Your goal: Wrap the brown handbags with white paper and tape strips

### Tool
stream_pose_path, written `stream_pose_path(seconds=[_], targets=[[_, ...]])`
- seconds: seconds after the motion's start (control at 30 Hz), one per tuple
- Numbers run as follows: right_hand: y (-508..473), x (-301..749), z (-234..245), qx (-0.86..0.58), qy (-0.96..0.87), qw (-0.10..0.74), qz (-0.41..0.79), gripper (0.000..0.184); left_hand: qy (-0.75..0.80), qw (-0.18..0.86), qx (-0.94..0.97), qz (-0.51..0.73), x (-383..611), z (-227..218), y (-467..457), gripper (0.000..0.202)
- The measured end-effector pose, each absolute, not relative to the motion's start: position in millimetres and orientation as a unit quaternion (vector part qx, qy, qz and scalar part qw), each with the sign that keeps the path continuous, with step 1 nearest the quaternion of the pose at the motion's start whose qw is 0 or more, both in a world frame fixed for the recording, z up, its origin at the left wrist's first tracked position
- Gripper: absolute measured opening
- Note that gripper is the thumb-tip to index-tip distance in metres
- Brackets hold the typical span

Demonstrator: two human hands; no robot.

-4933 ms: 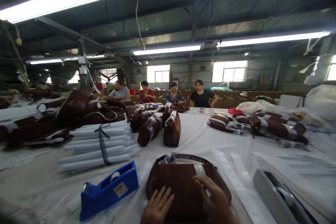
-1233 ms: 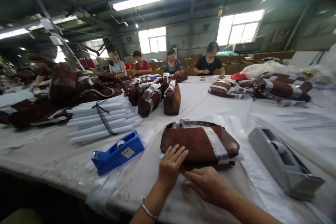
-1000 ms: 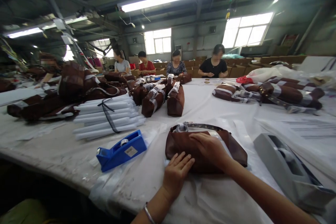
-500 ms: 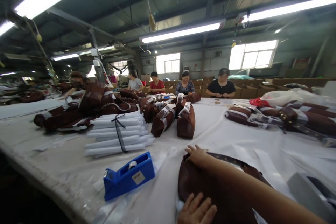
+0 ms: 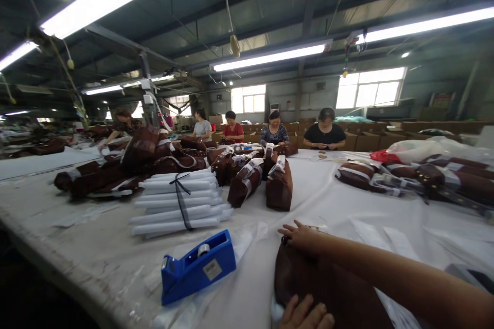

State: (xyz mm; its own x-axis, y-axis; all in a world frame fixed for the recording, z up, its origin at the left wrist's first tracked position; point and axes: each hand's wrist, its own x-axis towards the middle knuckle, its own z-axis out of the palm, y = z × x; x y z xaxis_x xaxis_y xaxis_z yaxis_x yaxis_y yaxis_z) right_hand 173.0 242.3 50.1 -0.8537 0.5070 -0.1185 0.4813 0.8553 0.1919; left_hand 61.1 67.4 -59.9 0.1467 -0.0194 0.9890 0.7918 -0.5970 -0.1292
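A dark brown leather bag (image 5: 328, 282) lies on the white-covered table in front of me, partly hidden by my arm. Across its far edge rests my right hand (image 5: 303, 237), fingers stretched out over the far left corner. My left hand (image 5: 306, 313) is on the bag's near side at the bottom of the view, with its fingers apart and partly cut off by the frame. Left of the bag stands a blue tape dispenser (image 5: 198, 267) with a roll in it. Behind that lies a stack of white rolls (image 5: 179, 203) tied with a black ribbon.
Wrapped brown bags (image 5: 280, 187) stand beyond the rolls, beside a heap of brown bags (image 5: 142, 154). More wrapped bags (image 5: 357, 174) and clear plastic (image 5: 428, 151) lie at right. A grey object (image 5: 469, 275) sits at the right edge. Several people sit across the table.
The view has shifted slightly, so table items appear farther right and lower. My right forearm now covers the strap seen along the bag's far edge. Both hands stay at the bag.
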Motion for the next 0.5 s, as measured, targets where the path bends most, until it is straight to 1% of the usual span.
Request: stream_pose_path(seconds=[0.13,0.27,0.37,0.5], targets=[[238,180,59,0.215,0.971,0.077,0.067,0.039,-0.282,0.339,-0.658,-0.61,63,-47,64,0.028],[230,184,63,0.208,0.973,0.062,0.074,0.043,-0.285,0.319,-0.679,-0.597,58,-35,55,0.032],[224,183,63,0.211,0.973,0.05,0.081,0.042,-0.303,0.296,-0.71,-0.563,53,-32,46,0.036],[222,180,65,0.206,0.975,0.039,0.079,0.037,-0.358,0.223,-0.768,-0.482,47,-33,32,0.04]])
